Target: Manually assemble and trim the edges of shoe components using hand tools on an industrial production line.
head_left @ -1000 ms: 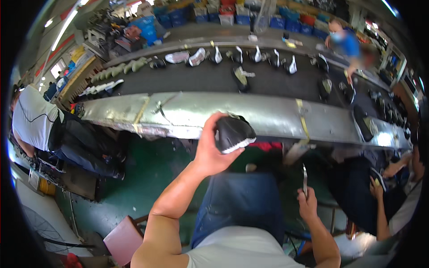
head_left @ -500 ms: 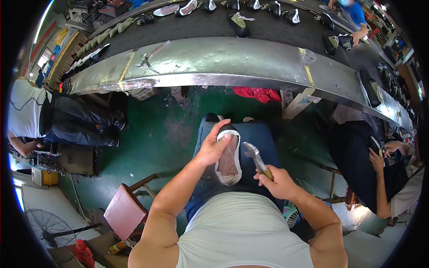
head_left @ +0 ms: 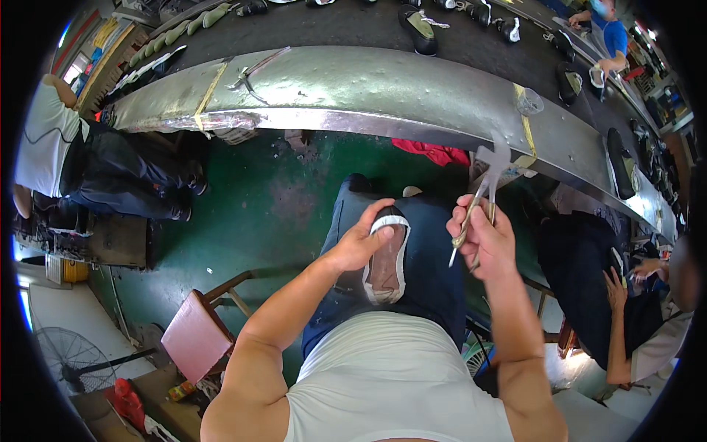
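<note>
Head view: we look down on a long tabletop (head_left: 309, 88), its dark, flat surface edged by a broad band of dented, shiny metal. Below it spreads a green floor (head_left: 243, 228), scuffed in patches. Blue trousers (head_left: 434, 236) of matte cloth cover our lap, and to our left stands a stool (head_left: 193, 335) with a squarish pink top and slim legs. A crumpled red cloth (head_left: 434, 151) lies beneath the metal edge. Our left grip (head_left: 359, 244) is clamped on the toe end of an upturned shoe (head_left: 386, 269), which sits over the lap: a long oval, brownish underneath, rimmed in white, dark at the toe. Our right grip (head_left: 490, 239) wraps around metal pincers (head_left: 493, 166), their head blurred and raised, well apart from the shoe.
</note>
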Demonstrator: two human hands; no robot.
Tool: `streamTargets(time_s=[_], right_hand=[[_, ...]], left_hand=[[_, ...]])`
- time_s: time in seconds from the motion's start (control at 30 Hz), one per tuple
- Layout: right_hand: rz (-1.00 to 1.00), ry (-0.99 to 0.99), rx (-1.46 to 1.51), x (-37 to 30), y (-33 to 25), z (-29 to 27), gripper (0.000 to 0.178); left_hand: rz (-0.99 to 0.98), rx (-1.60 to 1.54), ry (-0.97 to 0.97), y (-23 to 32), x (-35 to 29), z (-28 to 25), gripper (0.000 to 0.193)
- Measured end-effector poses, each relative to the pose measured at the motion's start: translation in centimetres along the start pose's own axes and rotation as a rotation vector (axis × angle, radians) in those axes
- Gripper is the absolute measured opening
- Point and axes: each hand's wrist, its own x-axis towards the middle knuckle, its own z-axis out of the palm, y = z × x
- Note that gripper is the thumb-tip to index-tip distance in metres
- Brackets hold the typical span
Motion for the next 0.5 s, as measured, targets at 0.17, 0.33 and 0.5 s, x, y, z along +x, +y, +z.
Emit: streamTargets(time_s=[0.17, 0.33, 0.5], right_hand=[[0.331, -0.203, -0.609, -2.8, 3.6, -1.7, 0.024], [0.417, -0.132, -0.492, -3.5, 8.2, -1.2, 0.024], [0.638, -0.143, -0.027, -2.7, 6.1, -1.6, 0.025]], left_hand=[[-0.061, -0.096, 0.118, -1.2, 0.6, -1.4, 0.058], [-0.068, -0.117, 0.078, -1.3, 1.1, -0.6, 0.058], [-0.061, 0.055, 0.040, -0.2, 1.1, -0.3, 0.059]])
